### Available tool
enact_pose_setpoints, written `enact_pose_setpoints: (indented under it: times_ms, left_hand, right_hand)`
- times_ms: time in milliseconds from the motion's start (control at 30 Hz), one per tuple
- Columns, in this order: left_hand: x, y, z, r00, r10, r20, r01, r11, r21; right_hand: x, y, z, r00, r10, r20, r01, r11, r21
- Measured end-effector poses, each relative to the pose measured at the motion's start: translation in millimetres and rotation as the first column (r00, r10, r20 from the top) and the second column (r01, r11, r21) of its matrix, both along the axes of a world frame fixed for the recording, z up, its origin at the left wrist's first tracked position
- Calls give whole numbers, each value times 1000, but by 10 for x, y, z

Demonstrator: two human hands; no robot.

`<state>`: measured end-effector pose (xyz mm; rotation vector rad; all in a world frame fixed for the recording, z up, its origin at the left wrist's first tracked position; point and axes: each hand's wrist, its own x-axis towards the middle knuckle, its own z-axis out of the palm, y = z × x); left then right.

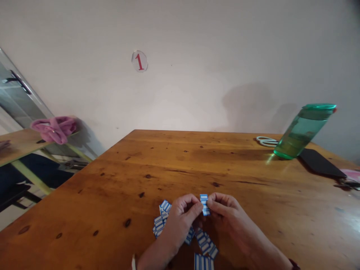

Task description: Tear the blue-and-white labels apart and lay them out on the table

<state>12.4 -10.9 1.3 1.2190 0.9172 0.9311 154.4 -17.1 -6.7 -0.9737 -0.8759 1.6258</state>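
Note:
A small strip of white, blue-bordered label stickers [204,197] is held upright between my two hands above the wooden table. The thumb and fingers of my left hand [182,215] are closed on its left edge. My right hand [229,212] pinches the right edge. Beside my left hand lies a loose pile of similar stickers [159,225], partly covered by the hand. More label pieces [205,242] lie overlapping below the hands. Nearest me is a wider sheet of stickers [203,261], cut off by the bottom of the view.
At the right of the wooden table [168,161] stands a green see-through bottle [303,131]. Next to it are a coiled white cable [266,141] and a flat black object [320,163]. Keys [347,183] lie at the right edge. Another table with pink fuzzy cloth [56,128] stands left.

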Motion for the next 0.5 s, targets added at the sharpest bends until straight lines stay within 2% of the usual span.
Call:
enact_pose_setpoints:
  times_ms: [67,167,233,333,500]
  left_hand:
    - [-30,17,-13,986,86,-140,-66,987,145]
    - [-88,49,-5,918,236,-318,-115,928,354]
    - [-127,73,16,868,309,-389,-115,887,447]
    - [-172,107,49,824,375,-426,-120,849,514]
    - [-206,152,58,798,428,-424,-147,821,552]
  right_hand:
    - [28,28,-62,997,-45,66,46,999,-6]
    - [75,71,-106,978,-127,168,125,992,24]
    - [103,102,-95,950,-180,256,179,984,29]
    - [132,184,-52,902,-193,387,195,980,33]
    - [157,498,3,811,-171,560,188,982,27]
